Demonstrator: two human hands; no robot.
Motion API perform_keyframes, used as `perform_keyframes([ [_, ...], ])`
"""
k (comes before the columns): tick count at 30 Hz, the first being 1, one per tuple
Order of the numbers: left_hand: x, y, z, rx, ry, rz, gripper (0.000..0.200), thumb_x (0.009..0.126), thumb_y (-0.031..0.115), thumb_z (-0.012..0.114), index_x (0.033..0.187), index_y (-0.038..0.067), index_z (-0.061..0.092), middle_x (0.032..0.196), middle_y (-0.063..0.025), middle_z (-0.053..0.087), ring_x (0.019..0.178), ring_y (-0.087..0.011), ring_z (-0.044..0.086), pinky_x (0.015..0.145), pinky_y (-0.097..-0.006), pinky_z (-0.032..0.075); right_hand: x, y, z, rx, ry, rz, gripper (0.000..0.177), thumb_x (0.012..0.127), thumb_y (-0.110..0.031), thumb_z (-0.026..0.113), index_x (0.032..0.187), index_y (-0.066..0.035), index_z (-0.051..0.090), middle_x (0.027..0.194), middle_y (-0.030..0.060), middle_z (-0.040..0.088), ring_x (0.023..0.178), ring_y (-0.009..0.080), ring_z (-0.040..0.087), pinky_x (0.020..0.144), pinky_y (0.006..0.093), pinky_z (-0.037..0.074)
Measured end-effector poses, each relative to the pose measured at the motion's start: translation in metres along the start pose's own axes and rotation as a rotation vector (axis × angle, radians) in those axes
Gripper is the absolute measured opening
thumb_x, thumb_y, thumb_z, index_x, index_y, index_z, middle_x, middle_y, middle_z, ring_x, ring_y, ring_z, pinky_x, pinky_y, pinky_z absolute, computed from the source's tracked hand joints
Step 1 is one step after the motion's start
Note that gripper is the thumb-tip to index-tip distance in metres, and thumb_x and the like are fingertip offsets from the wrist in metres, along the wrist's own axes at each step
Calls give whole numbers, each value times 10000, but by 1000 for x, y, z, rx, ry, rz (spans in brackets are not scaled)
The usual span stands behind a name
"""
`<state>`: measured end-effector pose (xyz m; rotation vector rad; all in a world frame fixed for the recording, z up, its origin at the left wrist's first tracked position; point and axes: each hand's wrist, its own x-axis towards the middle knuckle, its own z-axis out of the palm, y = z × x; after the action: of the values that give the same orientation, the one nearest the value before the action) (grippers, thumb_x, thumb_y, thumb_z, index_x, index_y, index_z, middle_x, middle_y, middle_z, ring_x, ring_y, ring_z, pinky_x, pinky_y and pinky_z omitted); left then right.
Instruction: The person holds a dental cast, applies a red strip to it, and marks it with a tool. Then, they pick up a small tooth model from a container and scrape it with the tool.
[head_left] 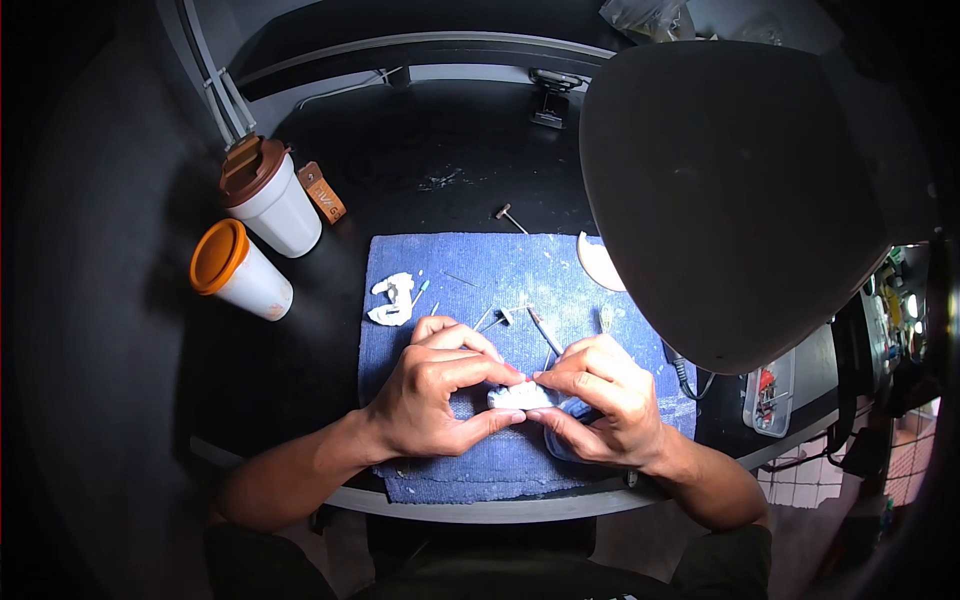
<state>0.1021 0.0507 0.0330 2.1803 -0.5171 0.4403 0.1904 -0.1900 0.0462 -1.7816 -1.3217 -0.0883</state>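
Between my two hands is a white plaster dental cast, held low over a blue cloth. My left hand grips its left side, with the index finger on top and the thumb along the lower edge. On the other side my right hand pinches it the same way, its fingertips almost meeting the left ones. A small pink-red spot shows at the fingertips; I cannot make out what it is. A second, U-shaped white cast lies on the cloth beyond my left hand. Just past my fingers lies a slim pen-like tool.
The blue cloth covers the desk's front, with small burs and a wheel-tipped bit on it. A large dark lamp head overhangs the right. Two lidded cups stand left. A clear box sits at the right edge.
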Motion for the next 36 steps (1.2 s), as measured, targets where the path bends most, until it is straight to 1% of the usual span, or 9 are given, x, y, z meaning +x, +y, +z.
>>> perform_keyframes([
  [9, -1, -2, 0, 13, 8, 23, 297, 787, 264, 949, 1016, 100, 852, 956, -19, 812, 1025, -156, 720, 1009, -376, 392, 0, 2, 0, 4, -9, -3, 339, 761, -126, 961, 1030, 3, 799, 900, 106, 767, 866, 253, 727, 807, 364, 573],
  [18, 2, 5, -2, 24, 65, 65, 287, 763, 233, 962, 997, 115, 845, 974, -6, 821, 1026, -167, 710, 1016, -383, 397, 4, 0, -3, 13, -43, 3, 340, 755, -77, 936, 1047, 13, 787, 979, 123, 779, 940, 281, 733, 861, 379, 575],
  [24, 3, 4, -2, 18, 64, 72, 284, 768, 236, 959, 997, 112, 845, 967, -6, 821, 1016, -164, 710, 1016, -383, 395, 3, 1, -2, 11, -49, 6, 328, 761, -71, 925, 1045, 16, 785, 972, 126, 776, 943, 282, 730, 860, 384, 574],
  [27, 2, 3, -2, 46, 54, 85, 352, 726, 240, 994, 1015, 99, 852, 968, -32, 828, 982, -179, 730, 981, -385, 423, 2, 2, -1, 2, -44, -2, 329, 766, -81, 928, 1046, 17, 786, 953, 128, 772, 920, 276, 729, 841, 379, 575],
  [30, 2, 3, -1, 50, 53, 86, 350, 729, 245, 991, 1010, 88, 851, 942, -41, 826, 957, -178, 737, 979, -390, 421, 3, 1, -3, 24, -68, -22, 300, 828, -42, 902, 1091, 37, 780, 956, 134, 751, 859, 244, 740, 719, 341, 597],
  [36, 2, 4, -1, 52, 49, 87, 340, 731, 244, 988, 996, 82, 850, 921, -52, 821, 939, -178, 739, 973, -397, 420, 3, 0, -3, 43, -80, -12, 297, 839, -52, 903, 1088, 53, 780, 925, 144, 748, 836, 239, 734, 713, 337, 594],
])
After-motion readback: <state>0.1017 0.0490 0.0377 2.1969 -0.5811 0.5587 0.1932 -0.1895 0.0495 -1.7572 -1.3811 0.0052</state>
